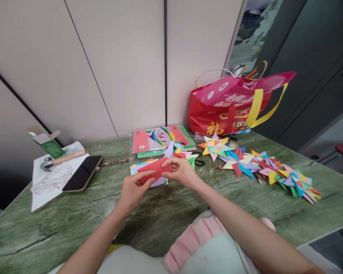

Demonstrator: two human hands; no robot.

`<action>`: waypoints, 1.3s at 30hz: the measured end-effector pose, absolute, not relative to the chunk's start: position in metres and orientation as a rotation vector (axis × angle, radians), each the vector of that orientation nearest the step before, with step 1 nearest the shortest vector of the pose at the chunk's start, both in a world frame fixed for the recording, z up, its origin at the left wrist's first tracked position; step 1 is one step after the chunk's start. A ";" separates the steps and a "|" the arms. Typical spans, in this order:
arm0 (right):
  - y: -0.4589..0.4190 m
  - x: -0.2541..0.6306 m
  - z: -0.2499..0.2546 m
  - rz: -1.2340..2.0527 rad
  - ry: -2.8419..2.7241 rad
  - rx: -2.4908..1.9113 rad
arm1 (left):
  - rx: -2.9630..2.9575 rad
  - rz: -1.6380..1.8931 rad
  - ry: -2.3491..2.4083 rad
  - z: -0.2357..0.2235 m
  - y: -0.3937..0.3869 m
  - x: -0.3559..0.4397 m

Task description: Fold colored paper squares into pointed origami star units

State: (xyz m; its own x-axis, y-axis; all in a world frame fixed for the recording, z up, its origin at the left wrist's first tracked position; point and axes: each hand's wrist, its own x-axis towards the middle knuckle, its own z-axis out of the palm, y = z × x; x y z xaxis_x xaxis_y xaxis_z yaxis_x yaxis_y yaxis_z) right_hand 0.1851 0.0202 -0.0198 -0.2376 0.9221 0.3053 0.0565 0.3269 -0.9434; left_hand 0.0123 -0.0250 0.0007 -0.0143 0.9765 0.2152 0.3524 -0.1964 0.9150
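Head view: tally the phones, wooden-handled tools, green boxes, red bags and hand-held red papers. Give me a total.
Phone: 1
Wooden-handled tool: 1
Green box: 1
Red bag: 1
Red paper, held by left hand and right hand: 1
Total: 5

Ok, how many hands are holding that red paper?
2: the left hand at the left end of the red paper, the right hand at its right end.

Holding red paper (pixel 154 168) between left hand (pixel 133 191) and right hand (pixel 184 172), over colored sheets (pixel 160 182) on green counter (pixel 82 220), with paper stars (pixel 239 163) at right, red bag (pixel 231 110) far right, black phone (pixel 82 174) at left.
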 end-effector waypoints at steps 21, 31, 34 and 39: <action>0.017 0.187 -0.014 0.758 -1.819 -0.899 | 1.498 1.089 1.125 -0.004 -0.020 0.011; 0.020 0.188 -0.019 0.725 -1.886 -0.919 | 1.349 1.126 1.058 -0.001 -0.018 0.009; 0.020 0.187 -0.019 0.746 -1.876 -0.912 | 1.295 1.139 1.151 -0.002 -0.017 0.007; 0.016 0.185 -0.017 0.756 -1.853 -0.862 | 1.285 1.183 1.229 -0.001 -0.018 0.007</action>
